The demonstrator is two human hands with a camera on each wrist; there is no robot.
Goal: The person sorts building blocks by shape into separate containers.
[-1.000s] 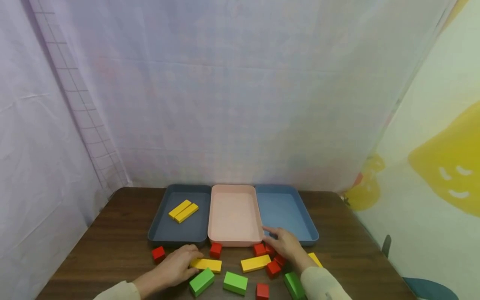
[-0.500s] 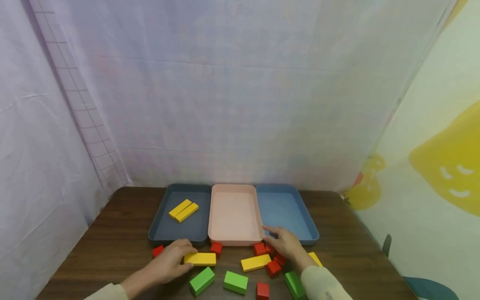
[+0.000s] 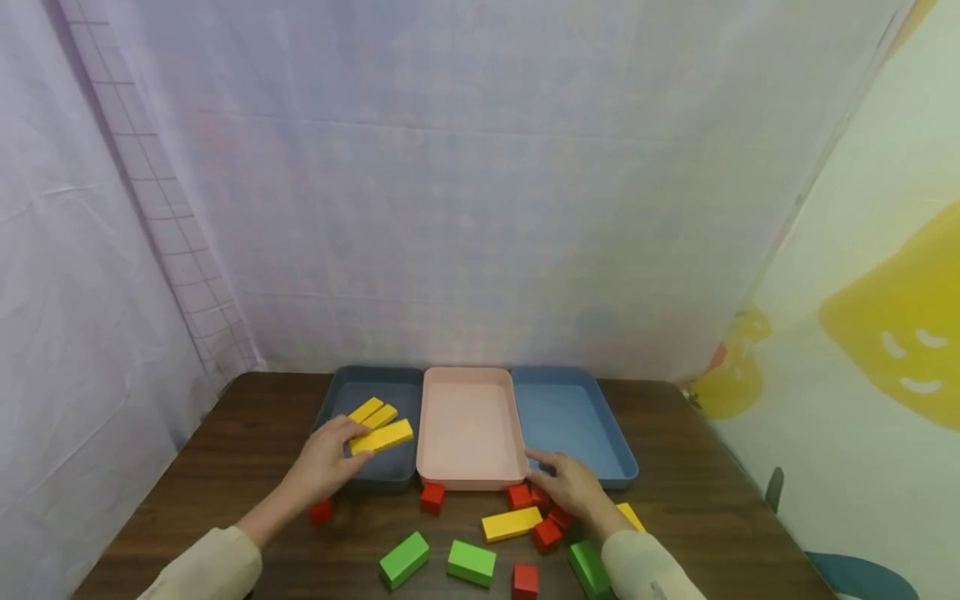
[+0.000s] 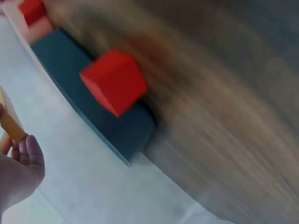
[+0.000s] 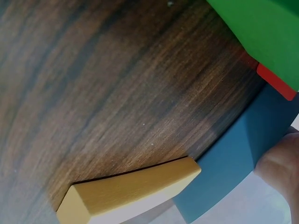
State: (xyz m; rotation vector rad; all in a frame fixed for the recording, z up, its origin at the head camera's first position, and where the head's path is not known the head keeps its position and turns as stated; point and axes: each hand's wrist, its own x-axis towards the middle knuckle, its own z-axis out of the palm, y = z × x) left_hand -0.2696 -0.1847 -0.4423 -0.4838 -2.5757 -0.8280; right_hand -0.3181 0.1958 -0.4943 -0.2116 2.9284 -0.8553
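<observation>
My left hand (image 3: 324,460) pinches a yellow rectangular block (image 3: 384,437) between thumb and fingers, over the dark blue-grey tray (image 3: 390,477). In the left wrist view the held block (image 4: 11,123) shows at the left edge, above the tray's rim. Two more yellow blocks (image 3: 366,409) lie side by side in that tray, partly hidden behind the held one. My right hand (image 3: 573,486) rests with loosely extended fingers at the near corner where the pink tray (image 3: 472,429) meets the blue tray (image 3: 573,421). It grips nothing.
Before the trays lie green blocks (image 3: 471,564), several red cubes (image 3: 432,498) and a yellow block (image 3: 512,524) on the wooden table (image 3: 240,433). Another yellow block (image 3: 630,517) and a green block (image 3: 588,570) lie by the right forearm. A curtain (image 3: 480,208) hangs behind.
My left hand has lifted the yellow block off the table and carried it up and leftward over the dark tray. My right hand has stayed in place.
</observation>
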